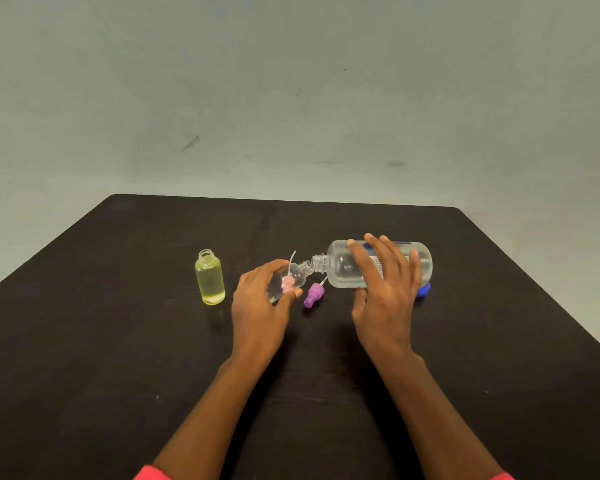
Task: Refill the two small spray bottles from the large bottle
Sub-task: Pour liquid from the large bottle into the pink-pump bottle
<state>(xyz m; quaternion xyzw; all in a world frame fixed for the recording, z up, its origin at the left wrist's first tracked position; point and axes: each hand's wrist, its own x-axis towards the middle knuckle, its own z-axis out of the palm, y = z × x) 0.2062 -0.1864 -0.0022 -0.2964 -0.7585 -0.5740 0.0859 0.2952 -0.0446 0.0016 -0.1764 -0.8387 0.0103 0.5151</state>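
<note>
My right hand (pixel 385 289) grips the large clear bottle (pixel 347 266), held almost horizontal with its open neck pointing left. My left hand (pixel 260 299) holds a small clear spray bottle (pixel 297 273), tilted so its mouth meets the large bottle's neck. A pink spray cap (pixel 287 284) shows through or behind this small bottle. A second small bottle (pixel 209 277), yellow-tinted, stands upright and uncapped at the left, holding liquid. A purple spray cap (pixel 314 294) with its thin tube lies on the table between my hands.
The black table (pixel 118 341) stands against a pale grey-green wall. A blue cap (pixel 423 289) lies on the table behind my right hand, partly hidden by it.
</note>
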